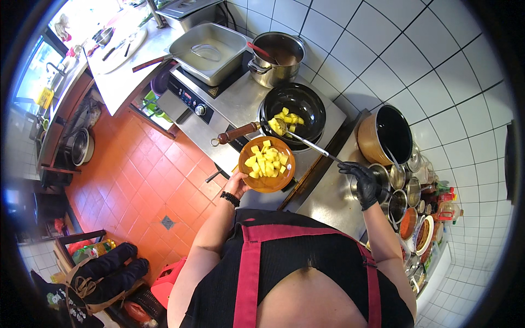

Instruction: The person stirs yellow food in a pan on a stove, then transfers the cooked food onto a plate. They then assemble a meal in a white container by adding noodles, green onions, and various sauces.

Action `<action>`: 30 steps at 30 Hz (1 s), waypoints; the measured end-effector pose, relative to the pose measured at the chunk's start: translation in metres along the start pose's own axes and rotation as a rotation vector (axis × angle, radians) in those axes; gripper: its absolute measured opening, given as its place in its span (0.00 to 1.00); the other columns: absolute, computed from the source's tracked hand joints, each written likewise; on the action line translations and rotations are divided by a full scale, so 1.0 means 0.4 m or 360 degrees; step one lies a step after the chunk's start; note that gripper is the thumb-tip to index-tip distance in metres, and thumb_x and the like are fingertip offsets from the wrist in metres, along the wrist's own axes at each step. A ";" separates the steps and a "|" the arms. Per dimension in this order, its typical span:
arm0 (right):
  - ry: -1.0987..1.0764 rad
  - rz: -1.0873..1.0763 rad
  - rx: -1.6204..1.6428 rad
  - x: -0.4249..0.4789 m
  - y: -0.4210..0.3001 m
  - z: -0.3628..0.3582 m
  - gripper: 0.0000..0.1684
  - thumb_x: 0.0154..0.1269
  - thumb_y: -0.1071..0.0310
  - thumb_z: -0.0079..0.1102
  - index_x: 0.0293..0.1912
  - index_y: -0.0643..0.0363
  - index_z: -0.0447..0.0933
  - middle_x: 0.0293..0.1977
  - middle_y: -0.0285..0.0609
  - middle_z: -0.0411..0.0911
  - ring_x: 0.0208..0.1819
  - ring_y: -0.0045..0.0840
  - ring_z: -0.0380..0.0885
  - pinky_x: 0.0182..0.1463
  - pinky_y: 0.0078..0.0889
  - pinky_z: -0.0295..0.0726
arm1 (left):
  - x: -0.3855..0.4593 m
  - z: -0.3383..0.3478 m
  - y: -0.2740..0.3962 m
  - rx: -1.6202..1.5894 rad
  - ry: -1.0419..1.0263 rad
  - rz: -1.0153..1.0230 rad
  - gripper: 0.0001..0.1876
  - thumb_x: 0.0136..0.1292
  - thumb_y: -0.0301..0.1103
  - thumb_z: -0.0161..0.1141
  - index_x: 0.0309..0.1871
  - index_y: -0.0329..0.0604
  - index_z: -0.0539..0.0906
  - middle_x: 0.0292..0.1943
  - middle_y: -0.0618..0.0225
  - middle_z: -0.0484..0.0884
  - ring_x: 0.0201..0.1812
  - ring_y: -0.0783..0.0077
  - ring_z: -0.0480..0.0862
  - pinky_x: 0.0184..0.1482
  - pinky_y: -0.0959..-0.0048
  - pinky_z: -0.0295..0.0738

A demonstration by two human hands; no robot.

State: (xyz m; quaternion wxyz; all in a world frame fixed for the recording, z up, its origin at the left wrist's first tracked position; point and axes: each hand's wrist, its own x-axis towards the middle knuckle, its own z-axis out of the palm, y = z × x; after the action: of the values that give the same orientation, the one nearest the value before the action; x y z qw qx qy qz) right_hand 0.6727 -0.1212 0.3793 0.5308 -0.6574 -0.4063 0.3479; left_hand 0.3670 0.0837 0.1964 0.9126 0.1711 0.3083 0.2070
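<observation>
My left hand point(238, 184) grips the rim of an amber plate point(262, 187) heaped with yellow cubes, perhaps potato point(267, 160). The plate is held just in front of a black wok point(313, 108) with a wooden handle point(238, 133). In a black glove, my right hand point(361, 182) holds the long handle of a metal ladle point(307, 142). Its bowl point(279, 126) is inside the wok and carries yellow cubes. More yellow cubes point(293, 119) lie on the wok's bottom around it.
Behind the wok stands a steel pot point(268, 76) with a red-handled utensil. A deep steel pan point(213, 71) with a whisk point(205, 52) across it sits on the cooktop point(242, 107). At right are a tall brown pot point(367, 137) and several seasoning containers point(409, 223).
</observation>
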 end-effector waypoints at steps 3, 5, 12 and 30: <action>0.0068 0.0145 0.0183 0.015 0.021 -0.005 0.17 0.61 0.72 0.39 0.41 0.73 0.74 0.42 0.51 0.76 0.44 0.31 0.75 0.52 0.29 0.73 | -0.003 0.015 0.009 -0.0037 0.0017 0.0057 0.26 0.53 0.23 0.46 0.59 0.42 0.64 0.50 0.61 0.74 0.45 0.64 0.79 0.40 0.64 0.82; 0.0117 0.0230 0.0363 0.022 0.051 -0.017 0.17 0.61 0.71 0.40 0.43 0.73 0.73 0.43 0.52 0.75 0.44 0.32 0.76 0.51 0.29 0.74 | -0.002 0.014 0.014 -0.0032 0.0033 0.0040 0.26 0.52 0.23 0.45 0.59 0.42 0.63 0.50 0.60 0.74 0.45 0.64 0.79 0.40 0.64 0.82; 0.0459 0.0537 0.1049 0.006 0.162 -0.055 0.19 0.62 0.68 0.43 0.48 0.72 0.68 0.40 0.56 0.76 0.42 0.37 0.77 0.49 0.32 0.74 | -0.003 0.014 0.014 -0.0017 0.0039 0.0066 0.27 0.52 0.23 0.45 0.60 0.43 0.62 0.51 0.60 0.73 0.46 0.64 0.79 0.40 0.64 0.81; 0.0133 0.0231 -0.0184 -0.200 -0.195 -0.049 0.14 0.56 0.70 0.48 0.41 0.64 0.77 0.41 0.46 0.78 0.41 0.32 0.76 0.50 0.29 0.70 | -0.022 0.054 0.022 -0.0013 0.0043 0.0048 0.27 0.54 0.23 0.44 0.61 0.44 0.62 0.53 0.60 0.71 0.49 0.62 0.77 0.42 0.64 0.81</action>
State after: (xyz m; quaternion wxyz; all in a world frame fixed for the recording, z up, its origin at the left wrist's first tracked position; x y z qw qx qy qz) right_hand 0.6431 -0.1933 0.4616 0.4818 -0.7287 -0.3545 0.3336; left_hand 0.3719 0.0829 0.2208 0.9058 0.1691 0.3171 0.2245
